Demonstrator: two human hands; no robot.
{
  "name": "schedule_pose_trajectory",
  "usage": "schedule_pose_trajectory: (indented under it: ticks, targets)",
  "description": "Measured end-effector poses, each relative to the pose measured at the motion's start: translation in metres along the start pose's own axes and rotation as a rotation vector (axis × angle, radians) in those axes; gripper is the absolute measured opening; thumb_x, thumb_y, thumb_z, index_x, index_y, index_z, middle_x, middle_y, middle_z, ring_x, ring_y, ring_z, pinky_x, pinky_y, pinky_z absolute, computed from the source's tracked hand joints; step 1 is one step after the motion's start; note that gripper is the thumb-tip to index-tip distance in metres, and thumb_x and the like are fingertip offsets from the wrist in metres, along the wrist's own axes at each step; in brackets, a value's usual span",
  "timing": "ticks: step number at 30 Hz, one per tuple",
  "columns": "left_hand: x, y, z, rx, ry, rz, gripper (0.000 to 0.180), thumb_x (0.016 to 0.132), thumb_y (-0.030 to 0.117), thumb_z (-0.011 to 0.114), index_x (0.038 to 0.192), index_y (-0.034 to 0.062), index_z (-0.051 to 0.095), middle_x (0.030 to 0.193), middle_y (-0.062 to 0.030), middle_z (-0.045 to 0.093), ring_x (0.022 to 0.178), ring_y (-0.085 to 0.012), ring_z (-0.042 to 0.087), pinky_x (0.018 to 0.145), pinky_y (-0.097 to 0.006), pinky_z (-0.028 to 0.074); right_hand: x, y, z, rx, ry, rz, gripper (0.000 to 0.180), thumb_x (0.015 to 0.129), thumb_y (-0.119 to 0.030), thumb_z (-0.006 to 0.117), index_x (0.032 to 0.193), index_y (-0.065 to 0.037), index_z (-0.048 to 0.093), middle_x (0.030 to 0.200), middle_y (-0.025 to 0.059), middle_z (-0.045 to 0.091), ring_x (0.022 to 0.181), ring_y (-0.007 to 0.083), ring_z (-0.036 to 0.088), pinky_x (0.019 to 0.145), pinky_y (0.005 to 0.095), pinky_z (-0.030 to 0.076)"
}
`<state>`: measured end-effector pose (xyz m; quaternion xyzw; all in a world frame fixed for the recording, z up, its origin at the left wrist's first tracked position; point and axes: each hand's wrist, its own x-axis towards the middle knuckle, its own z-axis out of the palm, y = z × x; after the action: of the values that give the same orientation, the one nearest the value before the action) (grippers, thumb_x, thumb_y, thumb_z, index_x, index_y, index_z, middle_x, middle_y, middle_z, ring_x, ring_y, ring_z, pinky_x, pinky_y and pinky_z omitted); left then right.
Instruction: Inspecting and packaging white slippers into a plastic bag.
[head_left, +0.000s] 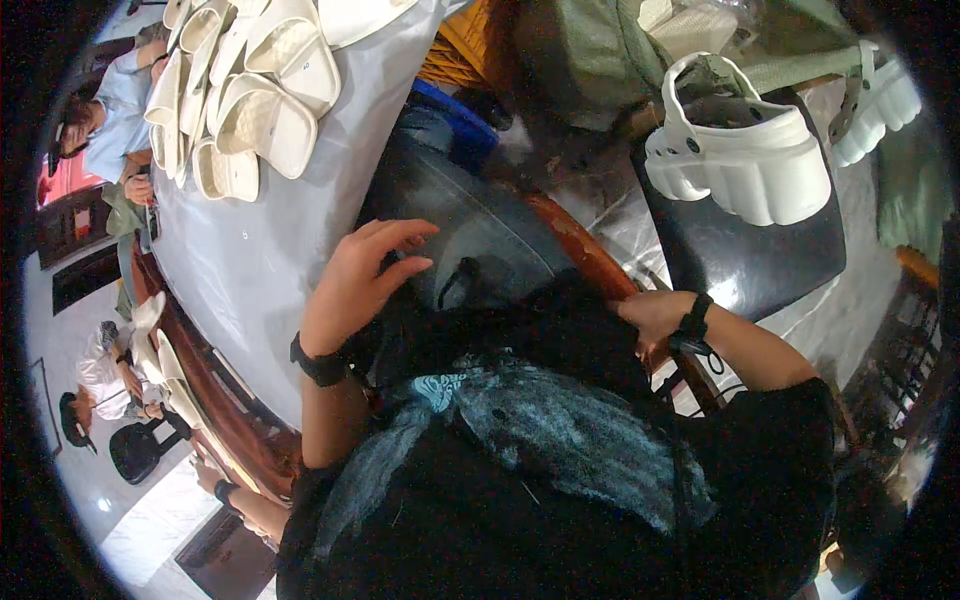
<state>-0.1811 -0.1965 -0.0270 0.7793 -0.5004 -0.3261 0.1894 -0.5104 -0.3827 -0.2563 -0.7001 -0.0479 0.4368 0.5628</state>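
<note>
Left hand (358, 285) spread open, fingers resting on dark curved sheet (470, 225) near table edge (590, 255), steadying it; right hand (652, 312) half hidden, grip impossible to tell.

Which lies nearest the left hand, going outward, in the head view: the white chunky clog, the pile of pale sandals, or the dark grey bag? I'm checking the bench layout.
1. Dark grey bag, under the left hand.
2. Pile of pale sandals, up and left.
3. White chunky clog, far right.
</note>
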Motion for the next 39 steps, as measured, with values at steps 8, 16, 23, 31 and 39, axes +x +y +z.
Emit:
schedule_pose_trajectory:
  ticks: [8, 16, 23, 31, 39]
  targets:
    - [0.002, 0.004, 0.004, 0.086, -0.05, 0.008, 0.033, 0.085, 0.01, 0.069, 0.117, 0.006, 0.064, 0.098, -0.0136, 0.067, 0.09, -0.029, 0.064, 0.083, -0.037, 0.051, -0.009, -0.031, -0.016, -0.087, -0.059, 0.187, 0.065, 0.068, -0.016, 0.083, 0.12, 0.004, 0.048, 0.091, 0.0224, 0.069, 0.094, 0.0375, 0.067, 0.077, 0.0456, 0.053]
    - [0.001, 0.005, 0.006, 0.057, -0.024, 0.033, 0.032, 0.084, 0.013, 0.069, 0.115, 0.0076, 0.063, 0.095, -0.0147, 0.066, 0.091, -0.0318, 0.062, 0.081, -0.04, 0.049, -0.007, -0.023, -0.014, -0.179, 0.007, 0.066, 0.049, 0.067, -0.025, 0.084, 0.108, -0.006, 0.063, 0.091, 0.0164, 0.07, 0.085, 0.0317, 0.069, 0.072, 0.0445, 0.055]
    - [-0.001, 0.0, 0.008, 0.053, -0.027, 0.026, 0.032, 0.084, 0.013, 0.069, 0.115, 0.0075, 0.063, 0.095, -0.0144, 0.066, 0.091, -0.0317, 0.062, 0.082, -0.04, 0.049, -0.005, -0.024, -0.013, -0.126, -0.05, 0.165, 0.064, 0.067, -0.011, 0.082, 0.121, -0.003, 0.05, 0.099, 0.0202, 0.069, 0.098, 0.0347, 0.066, 0.079, 0.0448, 0.052]
    - [-0.003, -0.003, 0.008, 0.046, -0.023, 0.02, 0.034, 0.084, 0.012, 0.069, 0.117, 0.0073, 0.062, 0.095, -0.0142, 0.066, 0.092, -0.0319, 0.062, 0.082, -0.04, 0.049, -0.004, -0.022, -0.01, -0.185, 0.016, 0.086, 0.055, 0.067, -0.015, 0.083, 0.115, -0.005, 0.058, 0.093, 0.0168, 0.069, 0.09, 0.0317, 0.067, 0.075, 0.0433, 0.053]
    - [-0.002, -0.004, 0.009, 0.061, -0.039, 0.015, 0.036, 0.085, 0.012, 0.069, 0.12, 0.0084, 0.063, 0.098, -0.0155, 0.067, 0.093, -0.0318, 0.065, 0.083, -0.039, 0.051, -0.006, -0.025, -0.013, -0.083, -0.066, 0.184, 0.066, 0.067, -0.013, 0.082, 0.124, -0.002, 0.05, 0.097, 0.019, 0.07, 0.097, 0.0338, 0.067, 0.081, 0.0442, 0.052]
